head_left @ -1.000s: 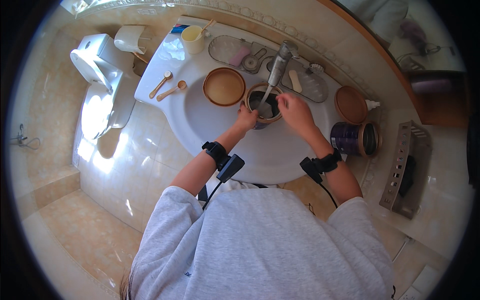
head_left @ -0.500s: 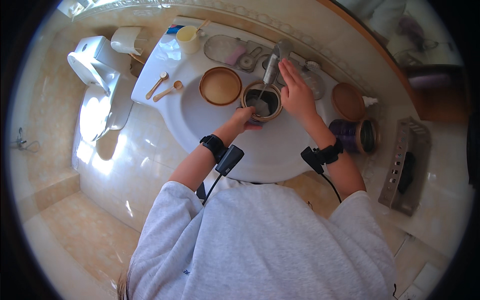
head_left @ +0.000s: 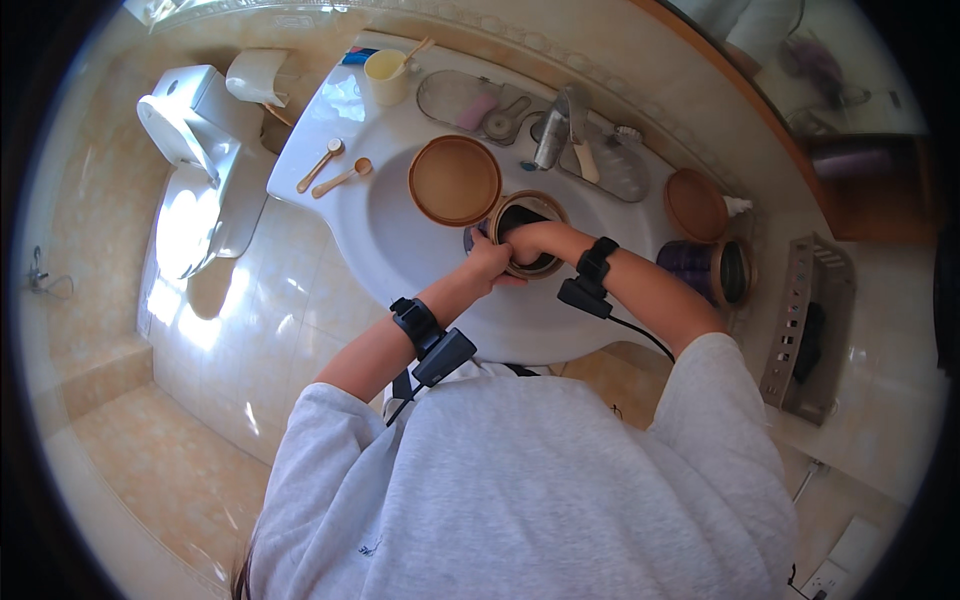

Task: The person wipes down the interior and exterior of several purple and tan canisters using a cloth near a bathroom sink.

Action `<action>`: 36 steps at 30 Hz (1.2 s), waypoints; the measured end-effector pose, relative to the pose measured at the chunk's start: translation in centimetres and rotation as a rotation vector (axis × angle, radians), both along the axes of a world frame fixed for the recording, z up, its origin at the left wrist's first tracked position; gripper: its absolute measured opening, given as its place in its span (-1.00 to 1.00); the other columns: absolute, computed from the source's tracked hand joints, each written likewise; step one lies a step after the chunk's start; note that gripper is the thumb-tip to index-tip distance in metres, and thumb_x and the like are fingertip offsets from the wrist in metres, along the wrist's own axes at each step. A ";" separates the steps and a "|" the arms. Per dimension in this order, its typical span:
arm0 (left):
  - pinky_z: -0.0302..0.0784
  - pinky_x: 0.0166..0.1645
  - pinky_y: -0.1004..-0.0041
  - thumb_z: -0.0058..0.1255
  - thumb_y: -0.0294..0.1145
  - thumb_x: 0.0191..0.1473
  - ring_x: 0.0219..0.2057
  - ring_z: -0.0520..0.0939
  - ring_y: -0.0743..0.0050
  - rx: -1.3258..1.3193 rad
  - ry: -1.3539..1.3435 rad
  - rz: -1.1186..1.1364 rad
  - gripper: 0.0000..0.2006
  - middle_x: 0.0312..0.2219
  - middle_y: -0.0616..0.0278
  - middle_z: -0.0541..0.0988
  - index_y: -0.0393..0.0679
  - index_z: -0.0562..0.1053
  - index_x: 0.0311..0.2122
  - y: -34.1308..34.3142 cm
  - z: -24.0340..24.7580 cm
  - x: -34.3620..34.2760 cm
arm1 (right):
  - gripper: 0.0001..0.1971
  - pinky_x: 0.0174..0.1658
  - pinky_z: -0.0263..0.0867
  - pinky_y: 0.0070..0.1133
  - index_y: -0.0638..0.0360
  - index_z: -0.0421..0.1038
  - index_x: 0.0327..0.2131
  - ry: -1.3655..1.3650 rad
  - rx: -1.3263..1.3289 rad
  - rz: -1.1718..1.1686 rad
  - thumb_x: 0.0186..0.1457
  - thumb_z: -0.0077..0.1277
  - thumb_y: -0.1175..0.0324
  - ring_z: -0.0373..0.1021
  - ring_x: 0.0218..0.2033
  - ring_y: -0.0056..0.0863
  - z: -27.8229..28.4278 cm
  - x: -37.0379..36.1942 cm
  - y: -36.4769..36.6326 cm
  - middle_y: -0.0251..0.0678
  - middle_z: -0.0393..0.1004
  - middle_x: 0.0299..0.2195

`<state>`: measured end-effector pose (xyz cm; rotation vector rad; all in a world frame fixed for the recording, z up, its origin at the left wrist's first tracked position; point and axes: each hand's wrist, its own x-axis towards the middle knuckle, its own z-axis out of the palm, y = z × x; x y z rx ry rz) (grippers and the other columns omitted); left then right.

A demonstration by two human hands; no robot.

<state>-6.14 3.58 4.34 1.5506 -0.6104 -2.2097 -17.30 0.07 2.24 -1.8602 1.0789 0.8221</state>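
Observation:
Over the white sink point(head_left: 400, 225), my left hand point(head_left: 488, 258) grips a dark jar point(head_left: 556, 207) with a tan rim by its near-left side. The jar's mouth tilts toward my right arm. My right hand point(head_left: 533, 240) reaches into the mouth, and its fingers are hidden inside. A round brown lid point(head_left: 455, 180) lies beyond my left hand, its hollow side up. Behind the jar stands the metal faucet point(head_left: 556, 140), with no water seen running from it.
Two small scoops point(head_left: 342, 178) lie on the left counter near a pale yellow cup point(head_left: 386, 78). A clear soap tray point(head_left: 465, 100) sits behind the sink. At right are another brown lid point(head_left: 697, 205), a purple jar point(head_left: 690, 268) on its side and a plastic basket point(head_left: 800, 330).
My right hand has come down from the faucet into the jar. The water stream has stopped. My left hand has drawn the jar slightly nearer and tilted it.

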 end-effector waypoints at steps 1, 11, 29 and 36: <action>0.55 -0.43 0.19 -0.32 -0.60 -0.10 -0.25 0.43 -0.01 0.018 0.042 -0.046 -0.46 -0.10 -0.05 0.16 -0.05 -0.19 -0.01 0.2 0.0 0.3 | -0.68 -0.09 0.13 -0.47 0.10 0.34 -0.24 0.021 -0.040 0.098 -0.19 -0.11 0.34 0.25 -0.16 -0.27 -0.5 0.2 -0.1 -0.15 0.31 -0.19; 0.55 -0.44 0.20 -0.36 -0.63 -0.09 -0.26 0.43 -0.05 0.016 0.134 0.039 -0.35 -0.08 -0.03 0.13 0.13 -0.31 0.04 1.0 -1.2 0.5 | -0.65 -0.04 0.07 -0.46 0.11 0.29 -0.19 0.035 -0.073 -0.102 -0.14 -0.13 0.30 0.17 -0.08 -0.26 -6.6 -1.3 1.7 -0.19 0.26 -0.12; 0.56 -0.43 0.23 -0.40 -0.64 -0.11 -0.23 0.43 0.02 -0.080 0.146 -0.044 -0.40 -0.08 0.04 0.15 0.10 -0.19 0.06 1.4 -0.5 1.0 | -0.68 -0.12 0.14 -0.47 0.19 0.30 -0.22 0.000 -0.156 -0.107 -0.12 -0.18 0.33 0.25 -0.16 -0.29 -4.9 -0.9 2.2 -0.17 0.31 -0.19; 0.56 -0.44 0.22 -0.41 -0.67 -0.11 -0.23 0.43 0.03 -0.090 0.122 -0.066 -0.39 -0.09 0.05 0.16 0.12 -0.18 0.05 0.9 -0.9 0.7 | -0.65 -0.24 0.21 -0.48 0.19 0.28 -0.19 -0.055 0.187 -0.485 -0.15 -0.21 0.39 0.29 -0.24 -0.32 0.7 -0.8 0.6 -0.14 0.34 -0.24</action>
